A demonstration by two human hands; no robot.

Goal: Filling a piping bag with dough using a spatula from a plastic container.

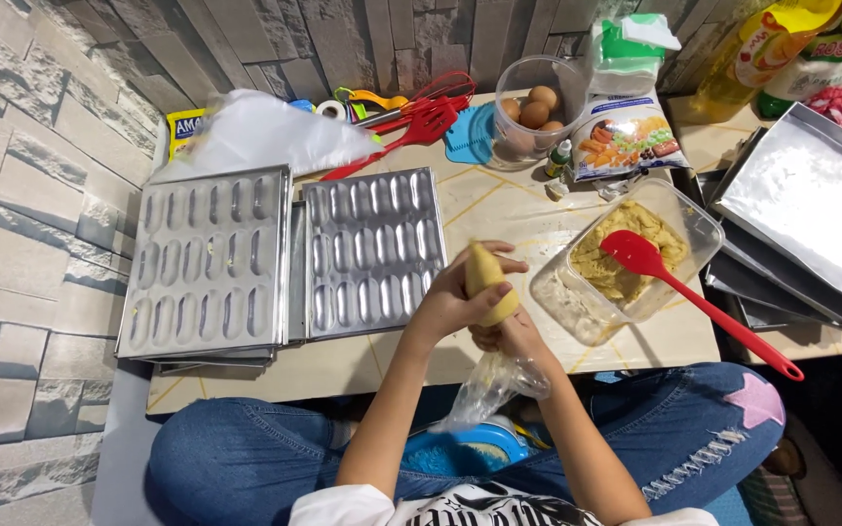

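Both hands on piping bag [491, 282]: left hand [455, 297] grips filled top, right hand [511, 336] clenches twisted tail. We judge bag loaded; next needs tip over mould tray [374, 251].

Shiny metal mould tray [374, 251]; clear, crinkled plastic piping bag [492, 385].

You are getting bright, even light from above; glare is flaring off the metal moulds [372, 248] and the tray [811, 209]. Shadows are staying soft. Edges are bowing slightly, and focus is holding sharp throughout.
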